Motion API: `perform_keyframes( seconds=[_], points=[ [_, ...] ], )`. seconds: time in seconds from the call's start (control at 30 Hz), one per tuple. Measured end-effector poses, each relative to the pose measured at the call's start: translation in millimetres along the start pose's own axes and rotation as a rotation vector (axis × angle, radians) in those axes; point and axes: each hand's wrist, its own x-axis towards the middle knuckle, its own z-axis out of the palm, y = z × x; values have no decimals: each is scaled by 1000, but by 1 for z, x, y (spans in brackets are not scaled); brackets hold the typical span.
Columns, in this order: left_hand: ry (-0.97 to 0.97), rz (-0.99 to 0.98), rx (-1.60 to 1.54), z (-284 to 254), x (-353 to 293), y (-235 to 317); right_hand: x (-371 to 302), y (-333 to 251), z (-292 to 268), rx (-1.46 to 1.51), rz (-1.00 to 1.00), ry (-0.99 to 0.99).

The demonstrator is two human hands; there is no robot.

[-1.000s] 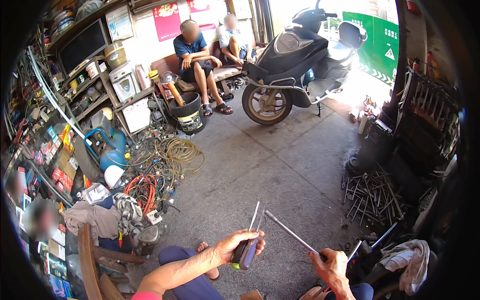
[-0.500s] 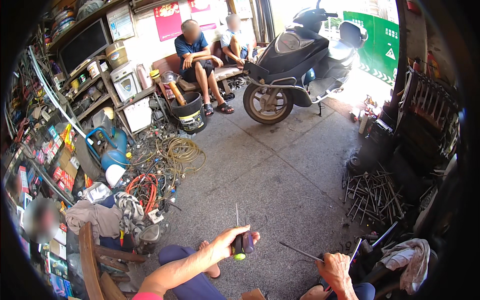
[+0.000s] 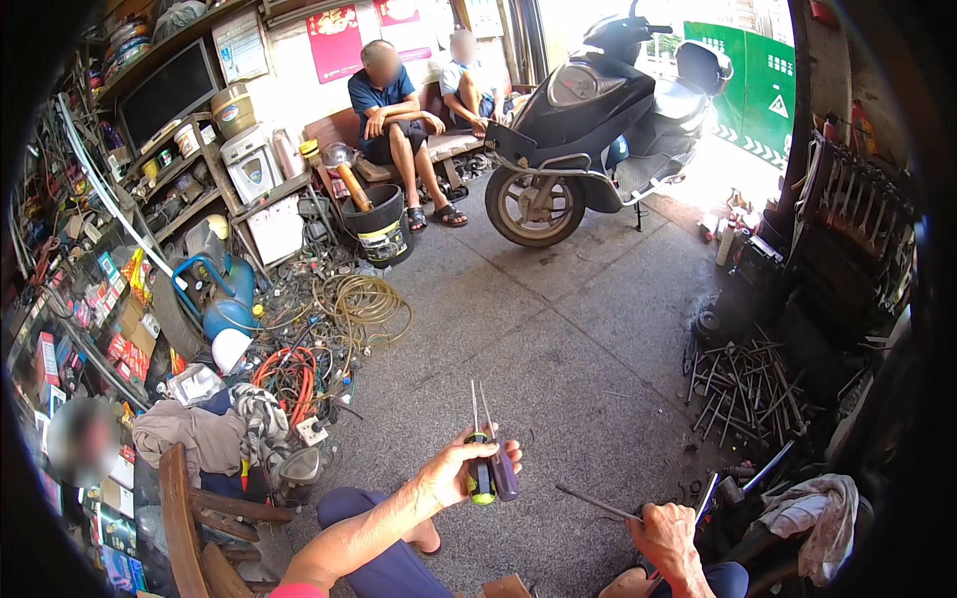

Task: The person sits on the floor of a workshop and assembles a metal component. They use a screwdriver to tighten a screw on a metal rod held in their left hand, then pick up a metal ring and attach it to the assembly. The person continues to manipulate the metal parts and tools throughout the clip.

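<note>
The right hand is close by, its fingers curled round a thin metal rod that sticks out to the left over the grey floor. A shiny bar is just beside that hand, but it is hard to see there, so I cannot tell if the hand holds it too. The left hand pinches two tools side by side, a green and black screwdriver and a purple screwdriver, tips pointing away from the body. To hold them well, it seems best to grip the fat handles, keep the tips away from the legs, and not let the two slide about. Past the hands, a heap of metal rods lies on the right and a coiled yellow hose on the left. Farther off stands a dark scooter, and one person sits by the wall.
</note>
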Motion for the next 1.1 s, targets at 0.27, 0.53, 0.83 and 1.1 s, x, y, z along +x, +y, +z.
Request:
perform_keyframes(
  seconds=[0.27,0.53,0.83,1.1],
  points=[
    [-288,-122,-134,-19,6,7,0,-1,-1,3,-16,-9],
    [-306,-16,-14,-1,-2,-2,0,-2,-1,1,-32,-29],
    [-302,-45,-59,-2,-1,-6,0,-3,-3,1,-23,-40],
    [-197,76,198,-12,7,2,-2,4,2,50,-9,8]
  ],
)
